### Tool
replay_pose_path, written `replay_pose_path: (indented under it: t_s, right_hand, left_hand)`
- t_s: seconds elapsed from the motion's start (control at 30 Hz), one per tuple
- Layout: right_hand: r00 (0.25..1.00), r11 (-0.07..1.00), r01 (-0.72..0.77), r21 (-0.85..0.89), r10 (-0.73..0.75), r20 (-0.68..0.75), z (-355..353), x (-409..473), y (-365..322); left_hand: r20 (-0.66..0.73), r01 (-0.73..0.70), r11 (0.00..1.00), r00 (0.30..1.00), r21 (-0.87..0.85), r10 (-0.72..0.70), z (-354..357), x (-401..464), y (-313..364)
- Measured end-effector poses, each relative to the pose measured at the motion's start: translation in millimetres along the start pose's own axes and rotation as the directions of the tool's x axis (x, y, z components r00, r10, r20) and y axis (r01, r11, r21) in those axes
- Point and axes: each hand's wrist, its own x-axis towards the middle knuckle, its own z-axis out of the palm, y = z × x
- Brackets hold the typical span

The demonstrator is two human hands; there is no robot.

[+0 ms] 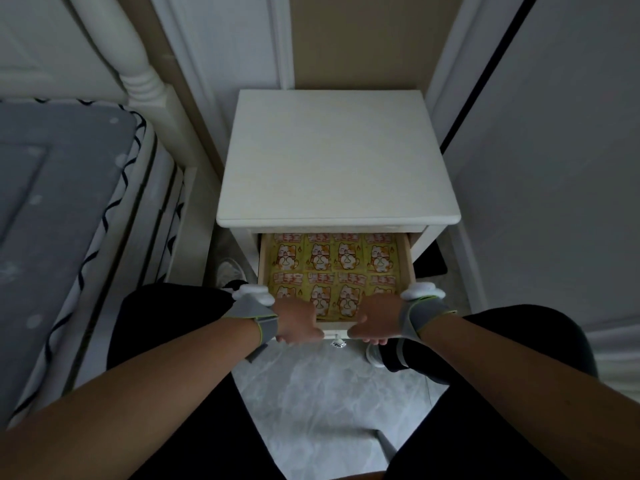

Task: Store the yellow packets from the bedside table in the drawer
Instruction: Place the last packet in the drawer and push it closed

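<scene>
The white bedside table (332, 157) stands ahead with a bare top. Its top drawer (406, 261) is pulled out toward me. Several yellow packets (334, 258) with a cartoon cat print lie flat in rows and cover the drawer's floor. My left hand (298, 322) grips the left part of the drawer's front edge, fingers curled over it. My right hand (375, 320) grips the same edge on the right. A small knob (337, 342) shows between the two hands. Both wrists wear grey bands.
A bed with a grey mattress (59, 209) and a white bedpost (138, 74) lies close on the left. A white wall panel (554, 168) stands on the right. My knees in black trousers flank the drawer, and grey marble floor (325, 403) lies below.
</scene>
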Motion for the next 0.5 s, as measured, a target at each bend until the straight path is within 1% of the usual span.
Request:
replay_pose_path:
  t_s: [0.03,0.1,0.17,0.23,0.33,0.4,0.43,0.5]
  right_hand:
    - [1.000,1.000,0.000,-0.021,-0.001,-0.013,-0.1,0.0,-0.4]
    - [0.999,1.000,0.003,-0.021,-0.004,-0.039,-2.3,2.9,0.2]
    - [0.997,1.000,0.005,0.002,-0.005,-0.078,-8.8,7.2,1.3]
    - [0.992,0.999,0.001,-0.042,-0.006,-0.128,-20.6,14.8,0.1]
    - [0.975,0.984,-0.009,-0.175,-0.031,-0.222,-41.3,26.3,-5.8]
    - [0.959,0.972,-0.028,-0.232,-0.039,-0.279,-58.9,38.6,-8.0]
    - [0.951,0.968,-0.047,-0.247,-0.032,-0.308,-66.4,43.4,-8.3]
    - [0.942,0.964,-0.068,-0.256,-0.022,-0.335,-77.2,56.5,-9.6]
  left_hand:
    - [-0.063,-0.009,1.000,0.998,0.029,0.011,1.4,1.7,-1.1]
    - [-0.140,-0.041,0.999,0.989,0.002,0.041,0.5,5.8,-5.7]
    - [-0.215,-0.064,0.996,0.974,0.063,0.076,-6.6,8.4,-7.7]
    - [-0.311,-0.067,0.991,0.945,0.117,0.101,-16.3,13.4,-10.4]
    - [-0.422,-0.017,0.987,0.903,0.162,0.085,-33.8,20.9,-15.0]
    - [-0.506,0.026,0.985,0.860,0.169,0.064,-44.5,32.0,-21.1]
    - [-0.542,0.038,0.986,0.839,0.163,0.058,-49.2,35.7,-23.1]
    - [-0.584,0.049,0.994,0.812,0.097,0.018,-54.6,44.2,-27.8]
